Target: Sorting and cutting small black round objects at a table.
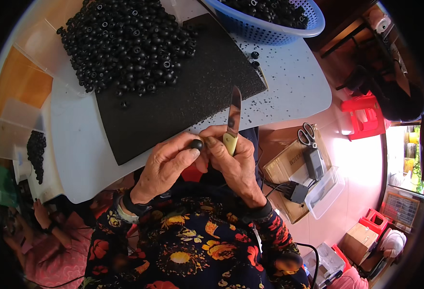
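Between the thumb and fingers of my left hand (166, 166) is a small round black rubber part (196, 144). My right hand (233, 161) grips the pale yellow-green handle of a knife (234, 113), its blade pointing up and away from me. The two hands almost meet just past the near edge of a black mat (173, 108), the right fingertips close to the black part. On the far left of the mat a large heap of similar black parts (125, 48) spills from a clear plastic bin (46, 43).
A blue perforated basket (270, 31) of black pieces stands at the far right of the white table (294, 91), where black scraps lie scattered. To the right, scissors (307, 136) and a black adapter rest on a cardboard box (282, 166). Another person (53, 245) sits at lower left.
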Demonstrator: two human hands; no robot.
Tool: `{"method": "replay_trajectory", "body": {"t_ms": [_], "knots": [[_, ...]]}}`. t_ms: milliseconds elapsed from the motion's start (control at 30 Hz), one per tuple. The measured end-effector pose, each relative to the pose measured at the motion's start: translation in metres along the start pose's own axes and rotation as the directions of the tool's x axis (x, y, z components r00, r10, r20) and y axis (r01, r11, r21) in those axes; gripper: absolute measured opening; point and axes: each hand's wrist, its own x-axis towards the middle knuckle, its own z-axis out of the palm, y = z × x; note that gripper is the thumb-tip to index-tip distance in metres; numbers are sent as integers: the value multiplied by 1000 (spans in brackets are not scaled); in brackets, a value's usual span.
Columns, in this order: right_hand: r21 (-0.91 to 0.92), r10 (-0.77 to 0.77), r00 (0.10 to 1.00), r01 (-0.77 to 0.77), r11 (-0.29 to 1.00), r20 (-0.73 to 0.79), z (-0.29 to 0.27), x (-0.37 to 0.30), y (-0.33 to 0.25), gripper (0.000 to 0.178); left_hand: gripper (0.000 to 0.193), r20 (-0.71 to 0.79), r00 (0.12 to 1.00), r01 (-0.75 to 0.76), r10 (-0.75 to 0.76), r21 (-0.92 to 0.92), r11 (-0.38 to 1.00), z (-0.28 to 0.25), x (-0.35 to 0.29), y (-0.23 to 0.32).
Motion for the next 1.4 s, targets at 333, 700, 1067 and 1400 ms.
{"method": "replay_trajectory", "body": {"t_ms": [333, 700, 1067, 1400], "knots": [[11, 5, 999, -4, 1000, -49, 6, -5, -4, 14, 29, -16, 989, -145, 149, 150, 978, 5, 0, -8], [-499, -127, 992, 95, 861, -29, -10, -11, 4, 11, 20, -108, 986, -126, 129, 38, 991, 8, -2, -12], [-781, -170, 973, 229, 581, 159, -13, -19, -2, 26, 22, -100, 984, -142, 147, 51, 988, 8, -4, -25], [-766, -193, 969, 242, 595, 155, -12, -20, -2, 24, 19, -76, 988, -126, 132, 81, 989, 9, -4, -25]]}}
